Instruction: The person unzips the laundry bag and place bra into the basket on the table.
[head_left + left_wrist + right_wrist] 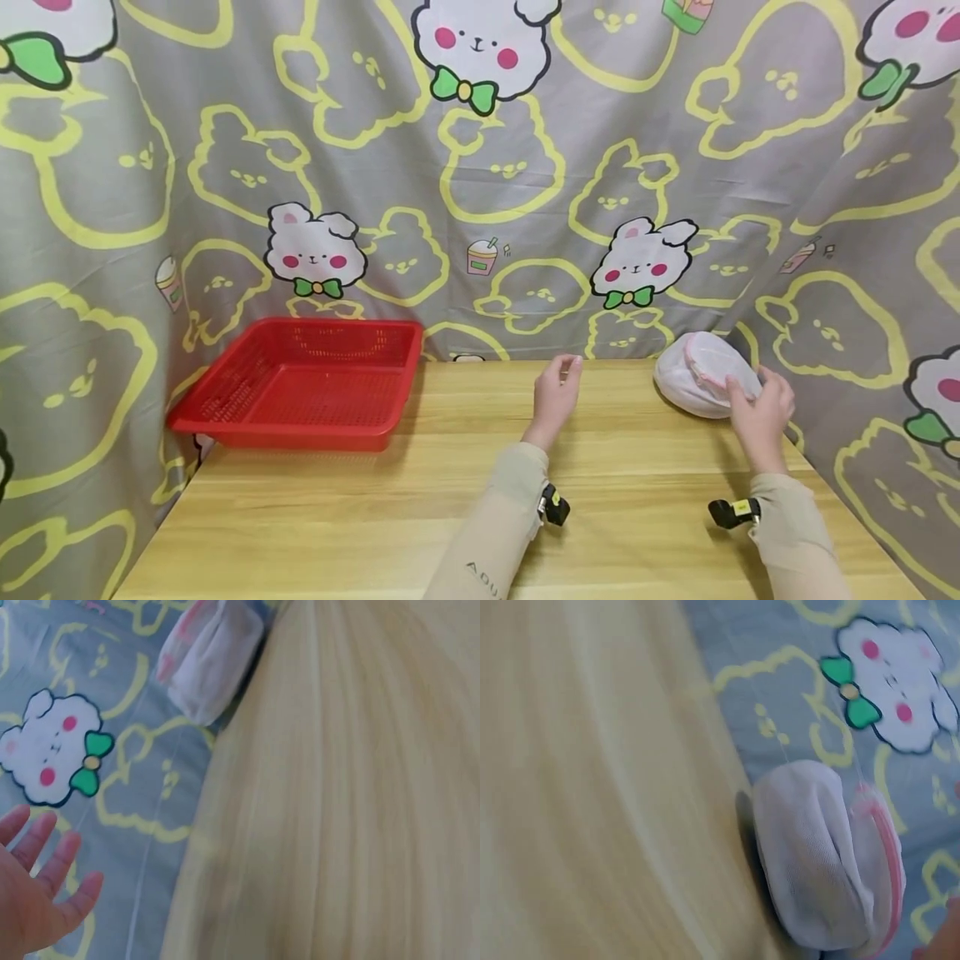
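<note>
A white mesh laundry bag [686,379] with pink zip trim rests at the back right of the table, rounded as if something fills it; its contents are hidden. My right hand [761,417] is at its right side, thumb and fingers spread, the thumb overlapping the bag in the head view. In the right wrist view, parts of that hand [945,930] show at the edge, a little apart from the bag [810,855]. My left hand [557,398] hovers over the back middle of the table, holding nothing. Its fingers are loosely spread in the left wrist view [45,892].
A red plastic basket [322,433] with perforated sides stands at the back left of the wooden table [337,525]. A grey curtain [420,175] with cartoon figures hangs along the back and both sides. Small black cameras are strapped at both wrists.
</note>
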Tool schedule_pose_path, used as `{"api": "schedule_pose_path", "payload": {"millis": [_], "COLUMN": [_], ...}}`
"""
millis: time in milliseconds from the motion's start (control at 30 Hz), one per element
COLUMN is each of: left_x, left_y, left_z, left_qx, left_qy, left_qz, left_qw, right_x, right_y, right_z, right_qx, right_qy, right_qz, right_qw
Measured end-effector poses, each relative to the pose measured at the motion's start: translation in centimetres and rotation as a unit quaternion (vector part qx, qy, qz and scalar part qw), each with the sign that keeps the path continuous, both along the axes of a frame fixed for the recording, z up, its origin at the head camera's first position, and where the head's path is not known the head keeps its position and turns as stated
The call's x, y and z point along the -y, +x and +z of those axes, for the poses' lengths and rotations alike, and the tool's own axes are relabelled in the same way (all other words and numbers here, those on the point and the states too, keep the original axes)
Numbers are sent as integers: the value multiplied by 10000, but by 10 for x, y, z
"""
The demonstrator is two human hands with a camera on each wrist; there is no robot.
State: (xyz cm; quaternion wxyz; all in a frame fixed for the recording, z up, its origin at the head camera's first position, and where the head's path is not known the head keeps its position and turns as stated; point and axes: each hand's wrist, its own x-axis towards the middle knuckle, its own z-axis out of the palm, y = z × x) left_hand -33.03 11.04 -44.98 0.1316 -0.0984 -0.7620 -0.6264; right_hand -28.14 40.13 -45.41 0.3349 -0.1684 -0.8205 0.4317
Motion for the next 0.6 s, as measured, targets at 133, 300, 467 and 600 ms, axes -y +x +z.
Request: {"api": "schedule_pose_path", "payload": {"millis": [133,300,467,600], "left_x": [-16,-34,-51,-62], "left_y": [0,1,4,5], "left_z": [0,-1,-9,-15], "left_qx": [366,689,928,992], "left_qy": [125,290,356,527], "left_qz": [125,73,37,-105], "left_qw": [9992,9972,9950,9936], "right_x": [-16,-34,-41,-42], "right_y": [-8,-22,-30,-36], "right_z": [2,1,-9,-16], "right_qx": [486,804,629,360], "right_qy": [-1175,-2855,-4149,-4618], "right_qz": [-339,-310,-158,-135], "right_qw": [9913,9545,9076,8862]}}
